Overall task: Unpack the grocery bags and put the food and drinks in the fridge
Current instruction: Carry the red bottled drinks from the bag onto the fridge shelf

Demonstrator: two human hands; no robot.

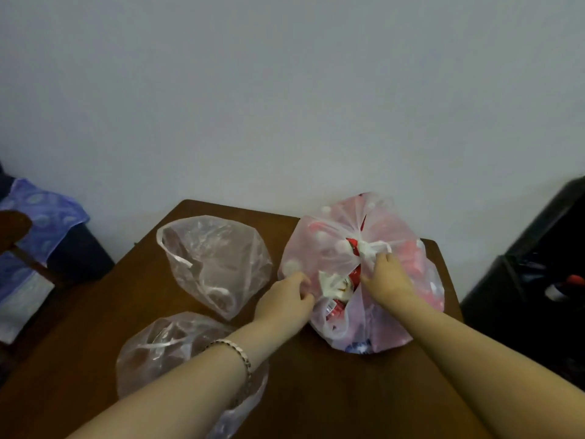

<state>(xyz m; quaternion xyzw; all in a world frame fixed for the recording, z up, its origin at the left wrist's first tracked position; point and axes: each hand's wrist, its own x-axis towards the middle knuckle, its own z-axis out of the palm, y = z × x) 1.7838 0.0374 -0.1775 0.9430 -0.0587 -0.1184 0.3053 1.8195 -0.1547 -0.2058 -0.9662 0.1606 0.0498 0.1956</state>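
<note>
Grocery bag [316, 245] stands on desk [348, 391], far right. Left hand [286, 299] and right hand [387, 280] each pinch plastic at its opening, fingers clamped on it. Clear bag [215, 261] lies left.

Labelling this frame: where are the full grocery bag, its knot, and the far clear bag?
full grocery bag [316, 245]: head view, upper left side.
knot [367, 247]: head view, tied white handles.
far clear bag [221, 248]: head view, inner wall.
</note>
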